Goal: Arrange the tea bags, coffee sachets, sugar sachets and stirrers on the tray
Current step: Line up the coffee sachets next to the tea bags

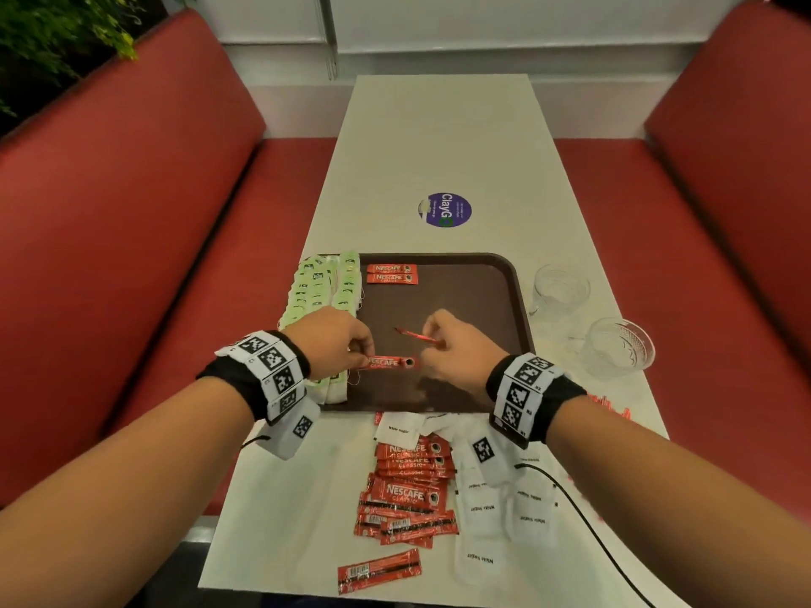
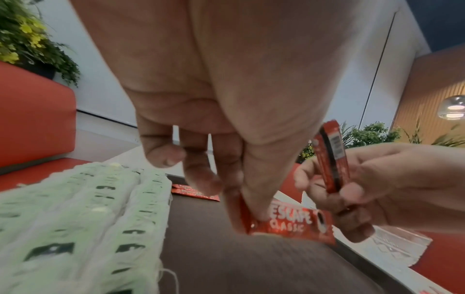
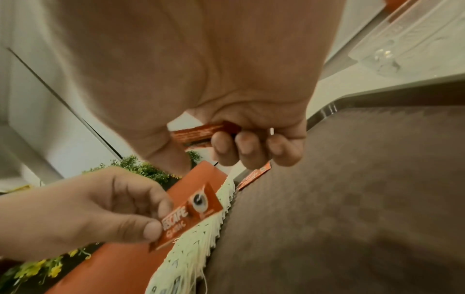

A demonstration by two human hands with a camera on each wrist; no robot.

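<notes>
Left hand point(image 1: 333, 340) pinches one flat red foil coffee sachet point(image 1: 388, 362) by its end, low over the dark brown plastic tray point(image 1: 474, 300); right hand point(image 1: 456, 344) grips another thin red sachet point(image 1: 417, 335) edge-on. Featherlight, floppy, slick stuff, so short-end pinches look safest. Two red sachets point(image 1: 392, 274) sit beside the pale green tea bags point(image 1: 320, 287).

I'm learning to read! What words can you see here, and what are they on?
"NESCAFE CLASSIC": red coffee sachets, also the one in the left hand.
"White sugar": white sugar sachets.
"ClayGO": round sticker on the table; its small print is unreadable.
Tea bags: print too blurred.
</notes>
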